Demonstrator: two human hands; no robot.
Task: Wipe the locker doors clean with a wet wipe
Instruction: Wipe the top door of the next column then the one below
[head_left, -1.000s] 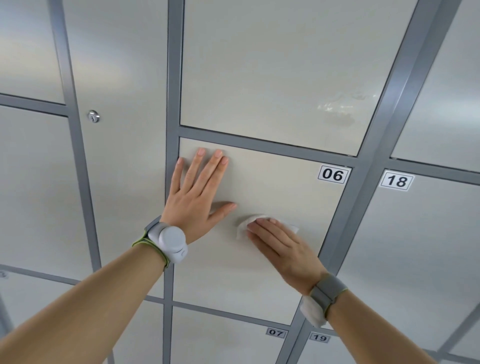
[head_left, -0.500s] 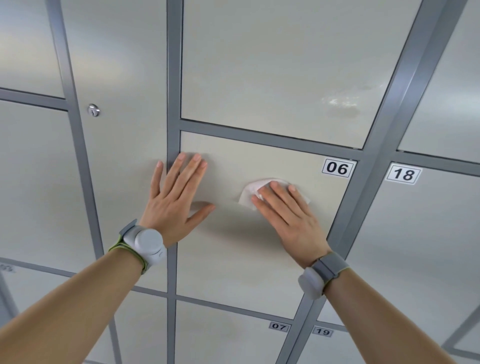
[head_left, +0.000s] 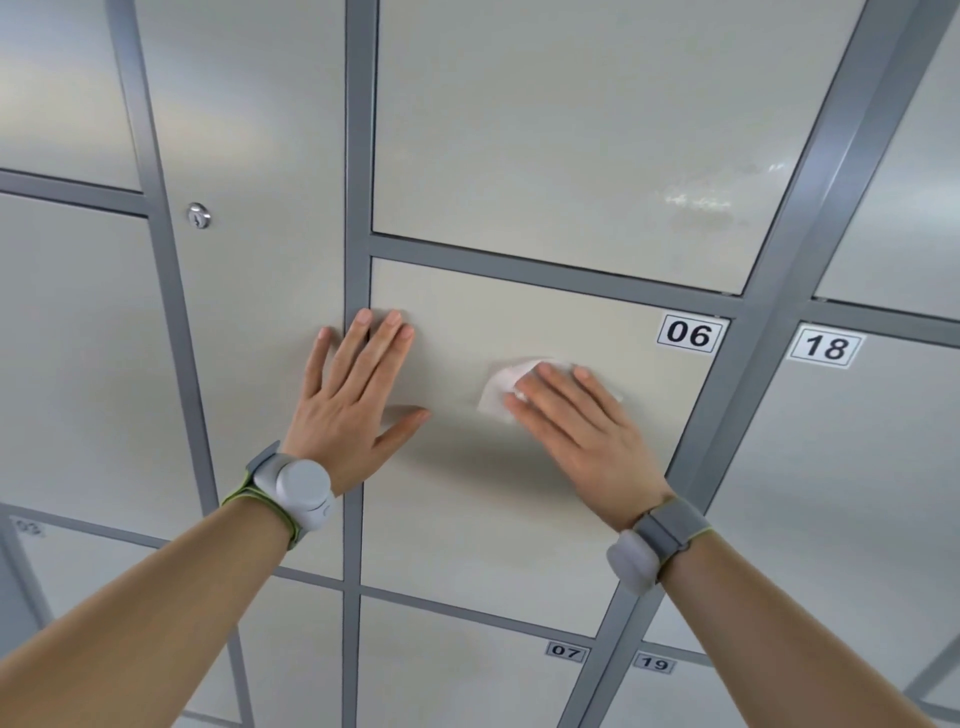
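locker door 06 (head_left: 467, 519) — right hand (head_left: 587, 436) presses wet wipe (head_left: 501, 387) flat.

Bank of lockers, seen close, filling the whole view. Pale grey-beige door panels (head_left: 519, 130) sit in a grid of darker grey metal frame bars (head_left: 358, 156). Black-on-white number labels: 06 (head_left: 689, 333) and 18 (head_left: 825, 347); lower and smaller, 07 (head_left: 565, 651) and 19 (head_left: 654, 663); a blurred label (head_left: 28, 527) at far left. Round keyhole lock (head_left: 198, 215) on the tall left panel. Light soft and diffuse, with a streaky bright reflection (head_left: 696, 200) on the panel above 06.
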